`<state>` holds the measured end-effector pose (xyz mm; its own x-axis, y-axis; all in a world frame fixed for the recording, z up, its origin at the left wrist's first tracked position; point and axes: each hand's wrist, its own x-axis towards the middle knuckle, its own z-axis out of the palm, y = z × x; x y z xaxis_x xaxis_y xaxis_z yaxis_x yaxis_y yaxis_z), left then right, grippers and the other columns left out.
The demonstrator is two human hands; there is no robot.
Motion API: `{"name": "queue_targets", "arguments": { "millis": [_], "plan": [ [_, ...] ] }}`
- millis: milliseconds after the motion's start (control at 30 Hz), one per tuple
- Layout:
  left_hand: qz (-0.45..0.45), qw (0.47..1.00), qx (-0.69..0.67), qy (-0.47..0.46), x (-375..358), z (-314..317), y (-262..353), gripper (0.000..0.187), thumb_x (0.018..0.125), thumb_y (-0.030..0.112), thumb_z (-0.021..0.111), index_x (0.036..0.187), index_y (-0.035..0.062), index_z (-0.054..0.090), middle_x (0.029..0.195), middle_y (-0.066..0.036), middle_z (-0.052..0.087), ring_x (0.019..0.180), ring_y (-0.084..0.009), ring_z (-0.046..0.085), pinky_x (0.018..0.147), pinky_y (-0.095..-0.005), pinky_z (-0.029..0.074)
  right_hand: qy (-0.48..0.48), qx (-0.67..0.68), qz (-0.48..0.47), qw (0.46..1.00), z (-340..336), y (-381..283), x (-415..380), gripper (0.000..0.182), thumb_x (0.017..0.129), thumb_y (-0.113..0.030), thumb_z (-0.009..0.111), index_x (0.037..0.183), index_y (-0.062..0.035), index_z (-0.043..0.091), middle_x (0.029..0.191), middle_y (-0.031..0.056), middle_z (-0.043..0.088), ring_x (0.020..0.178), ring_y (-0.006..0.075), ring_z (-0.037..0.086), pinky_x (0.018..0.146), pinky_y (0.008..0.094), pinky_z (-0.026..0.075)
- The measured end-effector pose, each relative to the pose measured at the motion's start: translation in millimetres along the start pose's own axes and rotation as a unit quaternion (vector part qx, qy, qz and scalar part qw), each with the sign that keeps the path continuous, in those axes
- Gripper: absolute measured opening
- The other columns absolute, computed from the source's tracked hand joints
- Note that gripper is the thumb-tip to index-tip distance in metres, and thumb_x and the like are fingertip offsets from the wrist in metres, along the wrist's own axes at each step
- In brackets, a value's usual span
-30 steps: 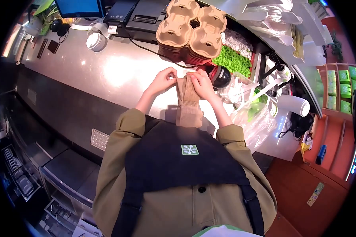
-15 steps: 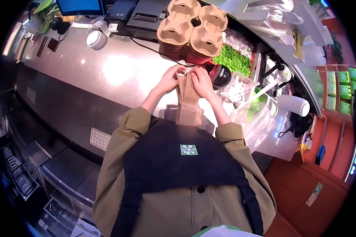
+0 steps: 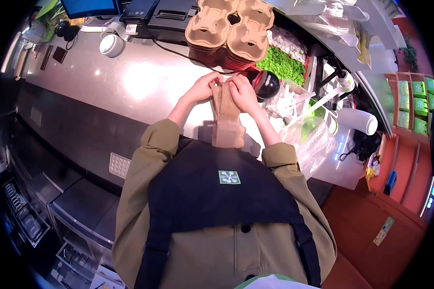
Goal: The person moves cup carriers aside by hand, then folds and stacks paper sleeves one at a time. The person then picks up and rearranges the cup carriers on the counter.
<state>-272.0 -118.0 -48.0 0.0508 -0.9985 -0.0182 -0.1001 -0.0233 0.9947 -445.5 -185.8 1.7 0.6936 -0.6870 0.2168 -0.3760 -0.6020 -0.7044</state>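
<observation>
A brown, ribbed, folded cardboard piece (image 3: 227, 115) stands out from the counter's edge in front of my apron. My left hand (image 3: 202, 88) grips its far end from the left, fingers bent in. On the other side, my right hand (image 3: 243, 93) pinches the same far end, thumb and fingers closed on it. The two hands are close together, with a small gap between the fingertips. A black rounded device (image 3: 266, 85) sits just right of my right hand. Stacked brown cup trays (image 3: 229, 36) stand beyond both hands.
The metal counter (image 3: 82, 77) carries a stack of white lids (image 3: 112, 45), black printers (image 3: 171, 21) and a monitor (image 3: 92, 7). To the right are plastic bags (image 3: 311, 142), a white cup (image 3: 359, 121) and green filler (image 3: 282, 66). Green packs (image 3: 419, 106) stand on shelves.
The whole view has shifted slightly, so the counter items appear a little higher and further left. Both hands still hold the cardboard piece, with small changes in the fingers.
</observation>
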Motion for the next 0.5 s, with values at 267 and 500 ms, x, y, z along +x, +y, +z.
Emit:
{"name": "queue_targets", "arguments": {
  "millis": [267,500],
  "plan": [
    [-0.064,0.993,-0.084,-0.059,-1,-15,4,0.022,0.075,-0.004,0.065,0.078,0.0090,0.047,0.072,0.007,0.039,0.064,-0.0046,0.035,0.053,-0.0212,0.031,-0.017,0.014,-0.023,0.999,2,-5,7,0.015,0.086,-0.017,0.053,0.089,-0.0049,0.061,0.086,0.0152,0.056,0.090,0.0344,0.056,0.080,0.0437,0.045],
    [0.023,0.995,-0.096,-0.017,0,-9,-2,0.017,0.079,-0.003,0.065,0.087,0.0090,0.056,0.075,0.007,0.044,0.065,-0.0024,0.038,0.055,-0.0185,0.031,-0.018,-0.002,-0.001,1.000,1,-5,11,0.014,0.084,-0.016,0.053,0.088,-0.0044,0.060,0.086,0.0147,0.056,0.091,0.0336,0.056,0.080,0.0435,0.046]
  ]
}}
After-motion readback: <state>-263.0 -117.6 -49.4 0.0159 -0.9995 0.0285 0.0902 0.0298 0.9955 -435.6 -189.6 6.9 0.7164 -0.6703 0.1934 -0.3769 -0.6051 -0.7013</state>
